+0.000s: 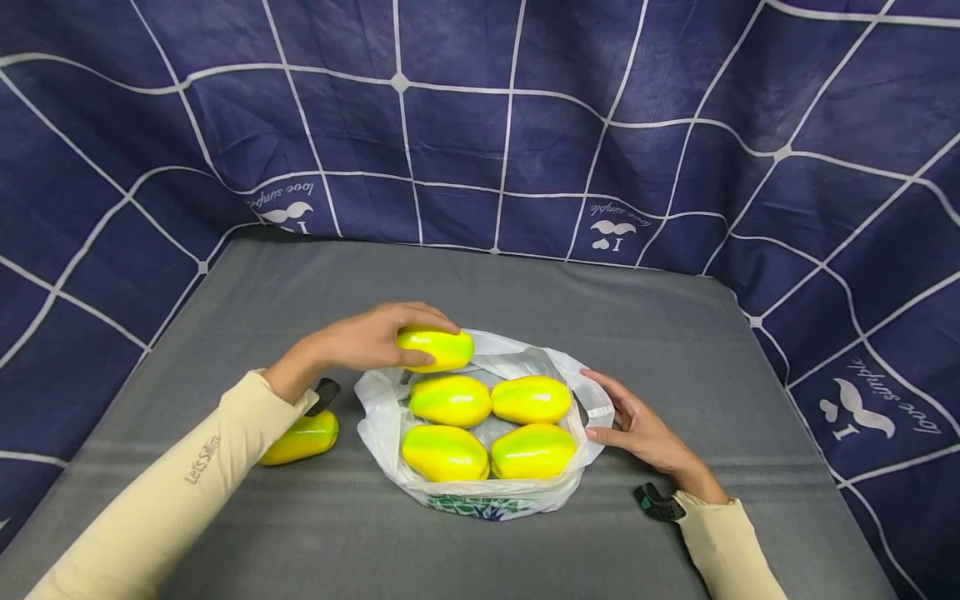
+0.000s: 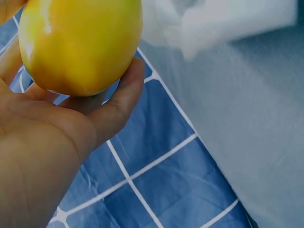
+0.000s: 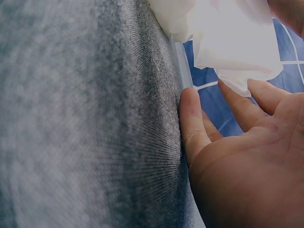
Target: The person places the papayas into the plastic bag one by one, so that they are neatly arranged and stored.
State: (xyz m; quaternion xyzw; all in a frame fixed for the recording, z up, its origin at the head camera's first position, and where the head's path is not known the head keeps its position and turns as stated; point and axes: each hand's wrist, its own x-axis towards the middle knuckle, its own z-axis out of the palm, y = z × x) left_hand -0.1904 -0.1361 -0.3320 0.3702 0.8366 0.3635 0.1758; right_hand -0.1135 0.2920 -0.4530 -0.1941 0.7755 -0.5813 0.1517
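My left hand (image 1: 378, 333) grips a yellow-green papaya (image 1: 442, 348) above the back left rim of a white plastic bag (image 1: 525, 493). In the left wrist view, thumb and fingers curl round the papaya (image 2: 80, 42). Several more papayas (image 1: 531, 452) lie inside the open bag in two rows. Beside the bag's right edge is my right hand (image 1: 645, 433), its thumb and fingers spread and touching the plastic near a handle. The right wrist view has the bag (image 3: 232, 38) against the fingertips, the fingers fairly straight.
Another papaya (image 1: 303, 440) lies on the grey cloth-covered table (image 1: 300, 533), left of the bag and below my left wrist. Dark blue checked fabric (image 1: 465, 142) hangs along the back and both sides of the table.
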